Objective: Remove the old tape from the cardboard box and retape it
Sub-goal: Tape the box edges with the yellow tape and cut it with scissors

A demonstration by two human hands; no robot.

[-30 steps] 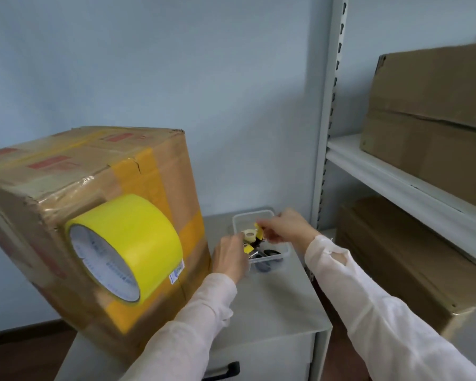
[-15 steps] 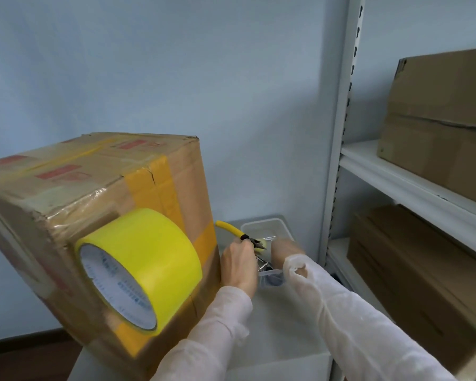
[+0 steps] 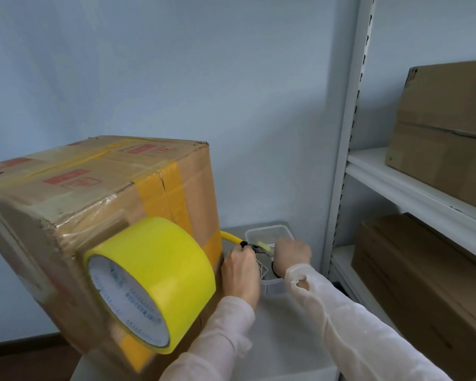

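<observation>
Left hand grips tool; right hand grip unclear; box stiff, bulky; old tape probably peels from wrinkled corner.

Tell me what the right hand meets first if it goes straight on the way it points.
The right hand points leftward: probably the yellow-handled tool that the left hand grips, over the clear container; depth is unclear.

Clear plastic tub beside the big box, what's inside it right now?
A yellow-handled tool gripped by the left hand, some thin metal pieces and a black loop. The right hand covers the rest of the tub.
</observation>
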